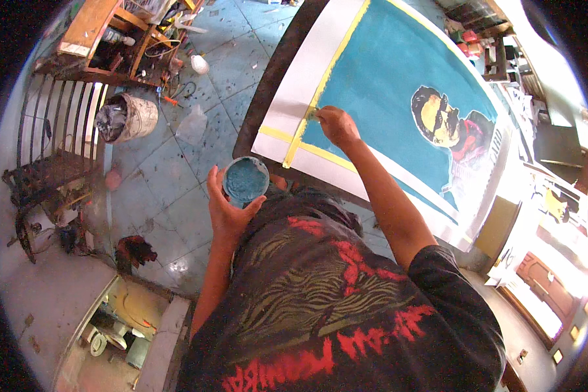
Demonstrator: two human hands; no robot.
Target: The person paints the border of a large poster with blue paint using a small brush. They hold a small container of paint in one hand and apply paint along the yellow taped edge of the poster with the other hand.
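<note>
My left hand (232, 212) is wrapped round a cup of blue-teal paint (246, 179), held upright in front of my body. Over the left edge of a large painting (379, 78), my right hand (338, 125) is closed in a pinch near the yellow tape strip (302, 134). What its fingers hold is hidden or too small to make out. The painting has a flat blue ground bordered by yellow tape on white, and a portrait figure (438, 121) in yellow, black and red on its right part. Some yellow tape along the border is smeared with blue.
On the tiled floor (153, 196) stand a paint-stained bucket (129, 117) and a crumpled clear plastic bag (192, 124). A wooden shelf (91, 32) full of clutter is at the far left, with a dark slatted bench (55, 163) below it. A dark rag (136, 251) lies nearer me.
</note>
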